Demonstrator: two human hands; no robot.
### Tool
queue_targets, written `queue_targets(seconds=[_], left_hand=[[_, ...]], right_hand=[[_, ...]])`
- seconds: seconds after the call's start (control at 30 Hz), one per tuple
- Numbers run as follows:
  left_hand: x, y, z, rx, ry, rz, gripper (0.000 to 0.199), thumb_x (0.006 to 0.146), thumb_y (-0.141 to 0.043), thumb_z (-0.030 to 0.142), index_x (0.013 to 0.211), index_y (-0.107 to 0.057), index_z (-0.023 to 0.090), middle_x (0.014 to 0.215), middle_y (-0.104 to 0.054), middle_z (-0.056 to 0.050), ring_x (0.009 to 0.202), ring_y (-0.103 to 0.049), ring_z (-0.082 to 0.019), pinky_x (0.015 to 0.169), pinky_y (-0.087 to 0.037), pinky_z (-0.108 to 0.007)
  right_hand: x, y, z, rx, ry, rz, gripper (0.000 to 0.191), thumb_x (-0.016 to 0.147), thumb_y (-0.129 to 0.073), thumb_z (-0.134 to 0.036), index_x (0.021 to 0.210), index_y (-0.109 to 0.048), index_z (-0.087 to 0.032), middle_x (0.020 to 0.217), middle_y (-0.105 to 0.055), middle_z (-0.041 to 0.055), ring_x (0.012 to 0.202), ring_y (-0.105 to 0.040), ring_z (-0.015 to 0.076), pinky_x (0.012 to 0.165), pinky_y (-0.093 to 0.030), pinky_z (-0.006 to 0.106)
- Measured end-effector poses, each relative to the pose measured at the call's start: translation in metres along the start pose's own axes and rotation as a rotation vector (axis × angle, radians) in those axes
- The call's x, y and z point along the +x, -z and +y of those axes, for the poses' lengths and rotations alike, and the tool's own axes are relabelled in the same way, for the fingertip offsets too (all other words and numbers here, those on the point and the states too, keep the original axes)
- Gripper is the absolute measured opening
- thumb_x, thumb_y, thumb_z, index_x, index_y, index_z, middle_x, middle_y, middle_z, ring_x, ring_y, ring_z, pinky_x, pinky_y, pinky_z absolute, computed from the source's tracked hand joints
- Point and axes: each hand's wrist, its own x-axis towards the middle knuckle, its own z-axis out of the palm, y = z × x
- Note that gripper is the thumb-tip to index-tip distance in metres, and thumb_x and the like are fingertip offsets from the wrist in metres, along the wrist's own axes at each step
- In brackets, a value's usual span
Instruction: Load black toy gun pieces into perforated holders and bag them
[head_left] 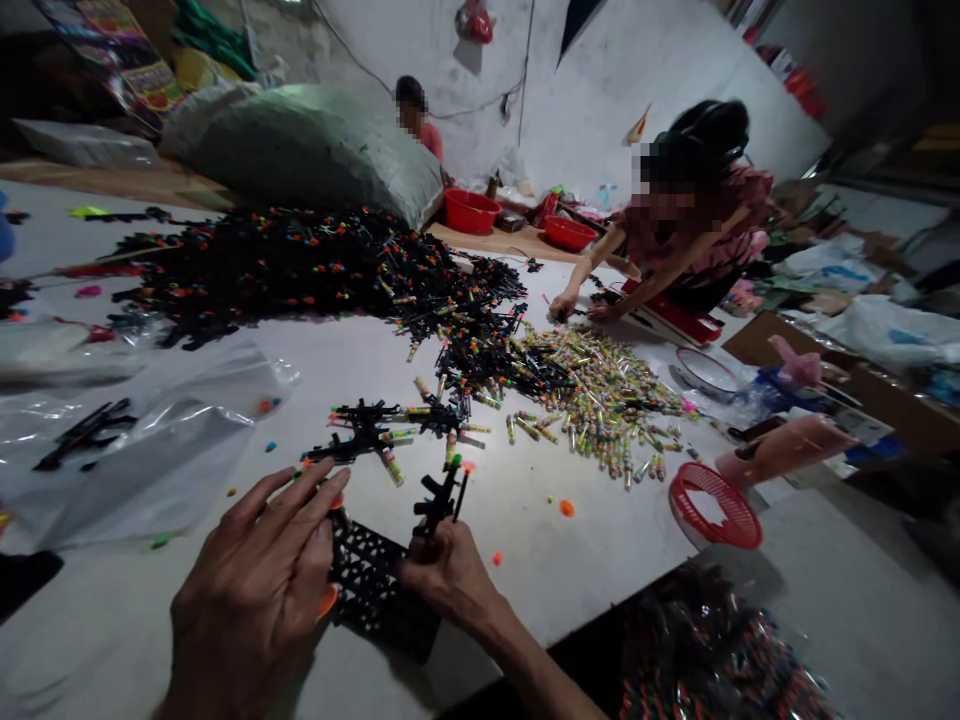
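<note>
Black toy gun (436,502), green-tipped; black perforated tray (375,575) just beside.

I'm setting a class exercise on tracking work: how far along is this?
Possibly done: the bagged pieces at lower right. In hand: the right hand holds a black toy gun by a perforated black piece; the left hand is beside it. Apparently left: the large black heap and loose patterned tubes.

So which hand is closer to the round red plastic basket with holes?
The right hand. It's to the left of the round red plastic basket, gripping a small black toy gun. The left hand is farther left of the basket.
</note>
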Motion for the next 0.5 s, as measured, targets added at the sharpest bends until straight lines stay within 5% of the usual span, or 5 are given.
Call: queue_targets(seconds=[0.17, 0.27, 0.5], left_hand=[[0.0, -0.001, -0.002, -0.014, -0.014, 0.006, 0.042, 0.085, -0.038, 0.025, 0.125, -0.047, 0.027, 0.123, -0.056, -0.003, 0.117, -0.045, -0.027, 0.1, -0.034, -0.048], [0.001, 0.0, 0.0, -0.012, -0.027, 0.007, 0.04, 0.085, -0.038, 0.024, 0.124, -0.049, 0.024, 0.122, -0.057, -0.005, 0.116, -0.045, -0.027, 0.099, -0.035, -0.049], [0.005, 0.007, 0.01, 0.009, 0.011, -0.032, 0.036, 0.085, -0.039, 0.018, 0.117, -0.056, 0.016, 0.121, -0.059, -0.007, 0.116, -0.045, -0.025, 0.098, -0.038, -0.045]], right_hand=[[-0.003, 0.004, -0.001, 0.055, -0.002, -0.135, 0.021, 0.055, -0.058, -0.013, 0.072, -0.048, -0.019, 0.061, -0.043, -0.0079, 0.054, -0.035, 0.0061, 0.045, -0.025, 0.017], [-0.004, 0.003, 0.002, 0.169, -0.042, -0.248, 0.021, 0.054, -0.066, -0.018, 0.065, -0.047, -0.017, 0.061, -0.042, -0.0071, 0.055, -0.035, 0.0062, 0.048, -0.027, 0.018], [-0.001, -0.005, 0.007, 0.244, -0.141, -0.125, 0.022, 0.055, -0.067, -0.021, 0.068, -0.048, -0.019, 0.062, -0.041, -0.0062, 0.055, -0.034, 0.0076, 0.048, -0.027, 0.019]])
